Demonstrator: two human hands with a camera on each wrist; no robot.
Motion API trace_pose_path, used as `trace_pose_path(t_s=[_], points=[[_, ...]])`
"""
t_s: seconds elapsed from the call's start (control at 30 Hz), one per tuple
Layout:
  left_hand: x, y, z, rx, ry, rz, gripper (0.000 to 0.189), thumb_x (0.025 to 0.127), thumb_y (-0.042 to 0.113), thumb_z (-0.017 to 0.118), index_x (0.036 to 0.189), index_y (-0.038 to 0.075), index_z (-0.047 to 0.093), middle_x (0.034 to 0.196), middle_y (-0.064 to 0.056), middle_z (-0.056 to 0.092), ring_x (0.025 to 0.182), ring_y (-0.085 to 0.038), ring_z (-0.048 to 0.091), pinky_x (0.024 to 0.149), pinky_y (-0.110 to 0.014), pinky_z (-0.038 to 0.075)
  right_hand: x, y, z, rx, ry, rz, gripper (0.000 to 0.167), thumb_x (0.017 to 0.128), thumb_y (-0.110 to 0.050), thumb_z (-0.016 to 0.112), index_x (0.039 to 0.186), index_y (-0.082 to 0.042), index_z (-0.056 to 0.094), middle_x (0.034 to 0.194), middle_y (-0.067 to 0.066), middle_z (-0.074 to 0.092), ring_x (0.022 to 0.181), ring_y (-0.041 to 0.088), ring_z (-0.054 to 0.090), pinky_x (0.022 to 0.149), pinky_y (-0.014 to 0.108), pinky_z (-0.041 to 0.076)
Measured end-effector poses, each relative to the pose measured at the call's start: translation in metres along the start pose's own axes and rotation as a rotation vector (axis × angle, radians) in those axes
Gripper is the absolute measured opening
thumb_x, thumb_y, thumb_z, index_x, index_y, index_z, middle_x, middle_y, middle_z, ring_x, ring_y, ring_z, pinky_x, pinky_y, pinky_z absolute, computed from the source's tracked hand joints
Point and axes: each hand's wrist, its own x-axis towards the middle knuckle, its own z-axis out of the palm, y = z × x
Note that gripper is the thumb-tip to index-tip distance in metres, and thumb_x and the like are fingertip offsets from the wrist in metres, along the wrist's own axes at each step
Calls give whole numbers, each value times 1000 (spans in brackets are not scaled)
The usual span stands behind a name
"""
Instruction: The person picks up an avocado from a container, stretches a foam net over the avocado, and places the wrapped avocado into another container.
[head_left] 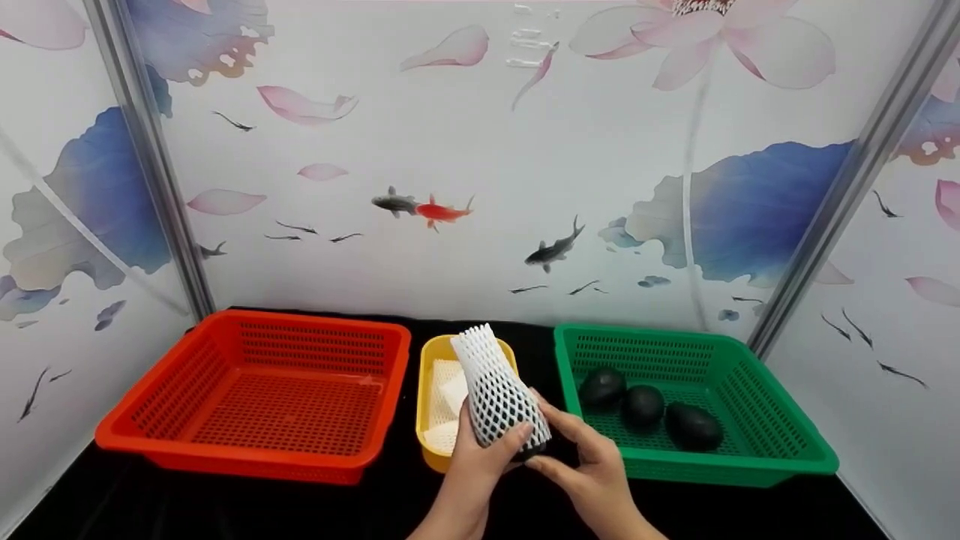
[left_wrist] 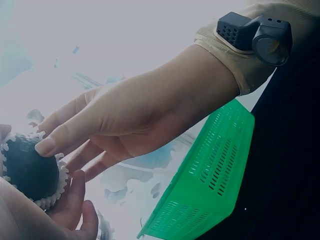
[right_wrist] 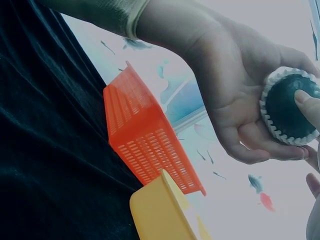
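Between both hands, in front of the yellow basket in the head view, is a dark avocado inside a white foam net sleeve. Its lower end is bare; the sleeve's loose end points up and away. My left hand grips the sleeved avocado from the left, thumb across the net. From the right, my right hand holds the sleeve's lower edge between thumb and fingers. In the left wrist view, the right thumb rests on the bare avocado skin. The right wrist view shows the net's scalloped rim around the avocado.
A red basket stands on the left. The yellow basket in the middle holds white foam nets. In the green basket on the right lie three dark avocados. Printed panels enclose the black-covered table.
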Motion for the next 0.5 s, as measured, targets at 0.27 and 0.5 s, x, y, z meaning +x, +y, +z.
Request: trace_pose_path(t_s=[0.27, 0.5], points=[[2, -2, 1, 9, 27, 1, 83, 88, 15, 68, 151, 9, 14, 133, -17, 43, 106, -24, 55, 84, -37, 51, -10, 12, 6, -17, 102, 16, 63, 68, 28, 69, 128, 13, 54, 133, 21, 56, 124, 21, 54, 100, 26, 41], [2, -2, 1, 5, 36, -7, 85, 87, 16, 69, 151, 9, 13, 133, -18, 43, 105, -24, 56, 84, -36, 51, -9, 9, 13, -29, 162, 45, 56, 72, 24, 69, 125, 13, 57, 130, 17, 59, 122, 21, 56, 99, 28, 43]])
